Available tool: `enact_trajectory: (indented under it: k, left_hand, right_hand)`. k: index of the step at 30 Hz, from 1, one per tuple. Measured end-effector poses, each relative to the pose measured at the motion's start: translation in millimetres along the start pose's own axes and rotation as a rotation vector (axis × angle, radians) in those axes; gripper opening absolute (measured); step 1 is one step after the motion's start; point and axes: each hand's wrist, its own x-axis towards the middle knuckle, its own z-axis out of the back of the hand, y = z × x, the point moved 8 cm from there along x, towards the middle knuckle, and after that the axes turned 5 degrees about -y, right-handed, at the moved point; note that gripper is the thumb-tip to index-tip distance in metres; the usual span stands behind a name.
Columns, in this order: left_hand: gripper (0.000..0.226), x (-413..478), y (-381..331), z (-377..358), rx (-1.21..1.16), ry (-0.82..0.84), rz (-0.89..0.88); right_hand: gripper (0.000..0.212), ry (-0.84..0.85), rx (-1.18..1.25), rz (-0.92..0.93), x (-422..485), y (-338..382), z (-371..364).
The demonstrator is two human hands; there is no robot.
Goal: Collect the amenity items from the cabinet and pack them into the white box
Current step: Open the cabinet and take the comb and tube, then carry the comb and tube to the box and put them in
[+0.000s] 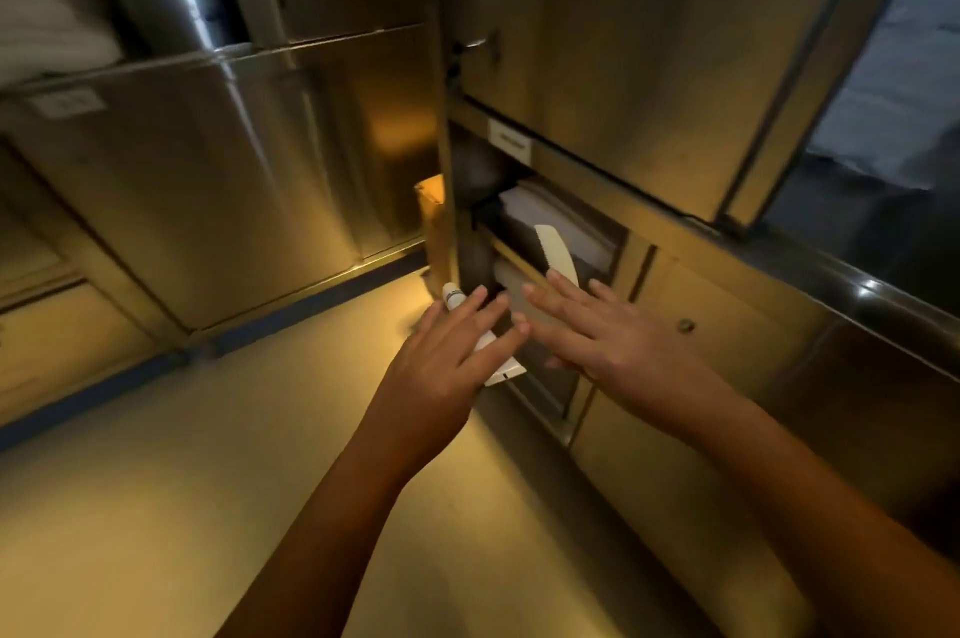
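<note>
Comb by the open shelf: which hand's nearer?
Right. The comb sticks up from under the fingers of the right hand, touching it. The left hand is apart, lower left of it, holding a white tube.

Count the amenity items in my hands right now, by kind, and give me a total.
tube: 1, in the left hand
comb: 1, in the right hand
Total: 2
</note>
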Motion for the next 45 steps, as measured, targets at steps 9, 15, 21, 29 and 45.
enact_trajectory:
  k: [9, 15, 21, 29, 45]
  left_hand:
    - [0.064, -62.8, 99.4, 36.8, 0.17, -0.019, 0.274]
    - [0.061, -79.1, 175.4, 58.0, 0.322, -0.056, 0.392]
    - [0.038, -86.5, 250.4, 86.8, 0.444, -0.079, 0.496]
    - [0.05, -119.5, 322.2, 129.5, 0.602, -0.109, 0.69]
    - [0.065, -301.7, 450.1, 255.2, 0.698, -0.14, 0.898]
  right_hand:
    - [0.058, 0.039, 0.13, 0.25, 101.5, 59.3, -59.7]
    - [0.065, 0.028, 0.178, 0.391, 179.9, 69.4, -110.1]
    - [0.061, -0.033, 0.219, 0.526, 272.6, 74.4, -147.2]
    - [0.064, -0.073, 0.339, 0.749, 366.4, 128.6, -189.3]
    - [0.063, -0.104, 0.472, 0.989, 500.5, 357.1, -248.1]
